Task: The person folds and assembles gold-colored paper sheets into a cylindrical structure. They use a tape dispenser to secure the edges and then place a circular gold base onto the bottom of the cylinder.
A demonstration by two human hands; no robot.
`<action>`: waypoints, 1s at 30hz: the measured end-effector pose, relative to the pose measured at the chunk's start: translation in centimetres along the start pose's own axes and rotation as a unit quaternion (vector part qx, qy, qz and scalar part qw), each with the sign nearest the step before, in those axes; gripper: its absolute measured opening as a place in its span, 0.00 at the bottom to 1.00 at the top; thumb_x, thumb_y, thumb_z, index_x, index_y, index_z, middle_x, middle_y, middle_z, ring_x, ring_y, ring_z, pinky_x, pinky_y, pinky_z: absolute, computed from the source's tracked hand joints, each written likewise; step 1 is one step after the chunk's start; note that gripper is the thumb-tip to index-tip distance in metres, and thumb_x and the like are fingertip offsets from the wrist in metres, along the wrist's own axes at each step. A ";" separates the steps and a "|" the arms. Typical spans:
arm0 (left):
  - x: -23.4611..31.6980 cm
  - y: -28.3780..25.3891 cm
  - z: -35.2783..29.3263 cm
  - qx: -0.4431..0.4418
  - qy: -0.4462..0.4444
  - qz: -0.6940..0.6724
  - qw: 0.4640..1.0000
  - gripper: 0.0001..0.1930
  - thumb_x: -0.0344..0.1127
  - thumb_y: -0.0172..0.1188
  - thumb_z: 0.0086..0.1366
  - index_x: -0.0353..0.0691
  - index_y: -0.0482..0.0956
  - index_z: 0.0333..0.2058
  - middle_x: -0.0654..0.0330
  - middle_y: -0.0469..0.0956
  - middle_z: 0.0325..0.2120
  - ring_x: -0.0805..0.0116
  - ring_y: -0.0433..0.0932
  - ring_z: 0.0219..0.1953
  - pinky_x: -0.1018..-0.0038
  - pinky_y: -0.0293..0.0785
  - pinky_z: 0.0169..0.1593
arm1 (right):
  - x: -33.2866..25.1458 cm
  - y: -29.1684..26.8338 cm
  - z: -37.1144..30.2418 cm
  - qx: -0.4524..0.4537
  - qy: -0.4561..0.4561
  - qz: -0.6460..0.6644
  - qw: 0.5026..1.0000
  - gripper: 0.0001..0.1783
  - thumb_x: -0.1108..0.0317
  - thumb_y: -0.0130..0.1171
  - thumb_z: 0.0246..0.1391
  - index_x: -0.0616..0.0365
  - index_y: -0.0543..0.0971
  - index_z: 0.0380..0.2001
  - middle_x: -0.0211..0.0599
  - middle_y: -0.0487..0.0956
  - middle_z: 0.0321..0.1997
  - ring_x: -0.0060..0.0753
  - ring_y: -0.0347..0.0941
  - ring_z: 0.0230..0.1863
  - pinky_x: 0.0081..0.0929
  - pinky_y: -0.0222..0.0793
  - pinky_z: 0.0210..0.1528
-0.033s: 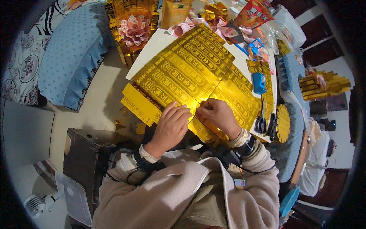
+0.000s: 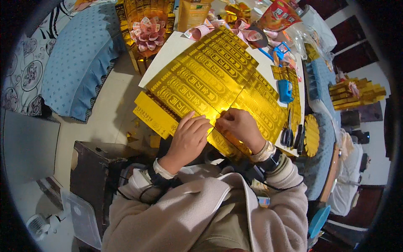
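Embossed gold foil sheets [image 2: 201, 80] lie overlapping on a white tabletop [image 2: 161, 52], with a seam running between my hands. My left hand [image 2: 189, 140] rests on the near edge of the foil, its fingers stretched out and lying together. Just right of it, my right hand [image 2: 240, 126] pinches the gold foil paper at the seam; its fingertips are partly hidden. Below the right hand a strip of foil looks lifted or folded. Another gold strip [image 2: 153, 115] sticks out past the table's left edge.
At the right edge lie black scissors [image 2: 287, 136], a blue tape dispenser [image 2: 285, 91] and a scalloped gold piece [image 2: 311, 135]. Rolled pink papers [image 2: 197, 32] and a red tub [image 2: 279, 17] crowd the far end. A pink paper flower [image 2: 148, 35] stands far left, a dark box [image 2: 90, 168] nearer.
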State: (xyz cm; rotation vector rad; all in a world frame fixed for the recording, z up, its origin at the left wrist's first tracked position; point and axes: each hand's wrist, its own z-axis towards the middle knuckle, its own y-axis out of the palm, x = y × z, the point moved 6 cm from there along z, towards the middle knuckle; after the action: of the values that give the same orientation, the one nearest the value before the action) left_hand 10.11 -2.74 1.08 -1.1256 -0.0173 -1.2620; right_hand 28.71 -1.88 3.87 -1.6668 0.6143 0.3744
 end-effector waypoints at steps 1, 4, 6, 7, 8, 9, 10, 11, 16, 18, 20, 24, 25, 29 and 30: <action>0.0 0.0 0.0 -0.004 -0.001 0.006 1.000 0.13 0.28 0.62 0.64 0.35 0.81 0.48 0.52 0.80 0.49 0.56 0.77 0.58 0.54 0.61 0.73 | -0.1 -0.1 0.0 -0.001 0.004 -0.012 1.000 0.16 0.55 0.69 0.53 0.58 0.86 0.31 0.50 0.85 0.30 0.55 0.82 0.32 0.44 0.78 0.37; 0.1 0.1 0.1 -0.009 0.000 0.022 1.000 0.15 0.29 0.63 0.65 0.35 0.81 0.50 0.53 0.80 0.50 0.57 0.76 0.58 0.55 0.59 0.74 | -0.6 -0.2 0.2 0.002 0.005 -0.055 0.998 0.16 0.54 0.69 0.53 0.57 0.87 0.31 0.49 0.85 0.30 0.55 0.82 0.33 0.45 0.78 0.37; 0.2 0.2 0.2 -0.016 0.001 0.026 1.000 0.16 0.30 0.63 0.66 0.35 0.81 0.52 0.53 0.80 0.50 0.57 0.76 0.59 0.55 0.58 0.74 | -0.7 -0.4 0.1 0.001 0.002 -0.076 0.997 0.17 0.53 0.69 0.53 0.57 0.87 0.30 0.49 0.85 0.29 0.55 0.82 0.33 0.45 0.78 0.37; 0.3 0.2 0.3 -0.022 0.000 0.026 0.999 0.17 0.31 0.63 0.66 0.36 0.80 0.53 0.53 0.79 0.51 0.57 0.76 0.59 0.54 0.58 0.75 | -0.7 -0.6 0.1 0.000 0.000 -0.081 0.997 0.17 0.52 0.69 0.53 0.56 0.87 0.30 0.49 0.85 0.29 0.55 0.82 0.32 0.45 0.78 0.37; 0.3 0.3 0.3 -0.029 -0.002 0.024 0.999 0.18 0.31 0.63 0.66 0.36 0.80 0.53 0.53 0.79 0.51 0.57 0.76 0.59 0.54 0.57 0.75 | -0.5 -0.8 0.0 -0.003 0.003 -0.089 0.996 0.17 0.52 0.69 0.53 0.56 0.87 0.30 0.49 0.84 0.29 0.55 0.82 0.32 0.46 0.78 0.37; 0.4 0.3 0.4 -0.033 -0.003 0.027 0.999 0.18 0.32 0.63 0.66 0.36 0.80 0.54 0.53 0.79 0.51 0.57 0.76 0.59 0.54 0.57 0.75 | -0.6 -0.9 -0.3 -0.005 -0.025 -0.094 0.995 0.17 0.51 0.69 0.53 0.56 0.87 0.30 0.48 0.84 0.28 0.55 0.82 0.32 0.45 0.77 0.37; 0.4 0.3 0.5 -0.037 -0.003 0.030 0.999 0.19 0.32 0.64 0.66 0.36 0.79 0.55 0.53 0.79 0.51 0.57 0.76 0.59 0.54 0.57 0.75 | -0.5 -1.2 -0.7 -0.008 -0.049 -0.101 0.994 0.17 0.51 0.69 0.53 0.56 0.86 0.30 0.48 0.84 0.28 0.55 0.82 0.31 0.45 0.77 0.36; 0.4 0.2 0.5 -0.040 -0.004 0.032 0.999 0.20 0.33 0.64 0.66 0.36 0.79 0.55 0.53 0.78 0.52 0.57 0.75 0.59 0.54 0.56 0.75 | -0.3 -1.4 -1.1 -0.011 -0.073 -0.109 0.991 0.18 0.50 0.69 0.53 0.56 0.86 0.30 0.48 0.84 0.27 0.54 0.82 0.31 0.45 0.77 0.36; 0.4 0.2 0.1 -0.063 -0.008 0.014 0.998 0.25 0.37 0.67 0.64 0.38 0.76 0.59 0.52 0.76 0.56 0.56 0.72 0.64 0.52 0.51 0.77 | 6.3 -4.7 -1.4 0.006 0.052 -0.031 0.998 0.18 0.53 0.69 0.57 0.59 0.85 0.31 0.45 0.83 0.25 0.46 0.82 0.29 0.40 0.75 0.34; 0.3 0.2 -0.3 -0.079 -0.019 0.017 0.997 0.28 0.40 0.69 0.62 0.40 0.76 0.60 0.53 0.76 0.59 0.57 0.70 0.66 0.51 0.49 0.78 | 9.9 -7.3 -1.3 0.078 0.054 0.034 0.995 0.17 0.56 0.67 0.61 0.62 0.84 0.32 0.44 0.84 0.27 0.42 0.82 0.30 0.38 0.75 0.35; 0.1 0.5 -0.4 -0.095 -0.014 0.029 0.995 0.33 0.44 0.72 0.60 0.42 0.75 0.62 0.56 0.75 0.61 0.58 0.67 0.69 0.50 0.48 0.78 | 14.1 -10.4 -1.1 0.171 0.048 0.060 0.982 0.15 0.60 0.65 0.65 0.63 0.81 0.37 0.45 0.84 0.34 0.43 0.82 0.36 0.36 0.75 0.40; -0.4 0.8 -0.1 -0.095 -0.007 0.047 0.994 0.35 0.44 0.74 0.57 0.42 0.75 0.62 0.56 0.75 0.61 0.57 0.68 0.69 0.49 0.49 0.77 | 21.8 -15.9 -0.9 0.319 0.054 -0.010 0.946 0.15 0.59 0.64 0.66 0.60 0.80 0.45 0.42 0.81 0.36 0.40 0.78 0.39 0.36 0.73 0.45; -0.4 0.8 0.0 -0.093 -0.005 0.046 0.995 0.35 0.44 0.75 0.57 0.41 0.75 0.62 0.56 0.75 0.61 0.57 0.68 0.69 0.49 0.49 0.77 | 23.3 -16.6 -0.7 0.334 0.046 0.010 0.941 0.15 0.58 0.64 0.66 0.59 0.80 0.46 0.42 0.80 0.34 0.40 0.77 0.37 0.36 0.73 0.44; 0.2 0.9 0.3 -0.078 -0.001 0.043 0.996 0.33 0.39 0.75 0.57 0.39 0.75 0.61 0.53 0.76 0.60 0.55 0.69 0.69 0.49 0.51 0.77 | 28.6 -17.6 1.4 0.325 0.082 0.036 0.941 0.19 0.54 0.63 0.66 0.59 0.81 0.49 0.43 0.82 0.34 0.40 0.78 0.36 0.36 0.74 0.41; 0.3 0.9 0.4 -0.077 -0.003 0.044 0.996 0.33 0.39 0.75 0.58 0.39 0.74 0.61 0.53 0.76 0.61 0.55 0.68 0.69 0.49 0.51 0.77 | 29.9 -17.4 2.2 0.320 0.099 0.059 0.940 0.20 0.53 0.62 0.66 0.59 0.82 0.50 0.43 0.82 0.35 0.40 0.79 0.36 0.37 0.74 0.41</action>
State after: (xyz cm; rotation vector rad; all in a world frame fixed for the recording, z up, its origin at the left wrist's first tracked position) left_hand 11.14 -2.75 0.86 -1.2486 0.1257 -1.1974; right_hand 63.15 -3.57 0.64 -1.0476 0.8804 0.0686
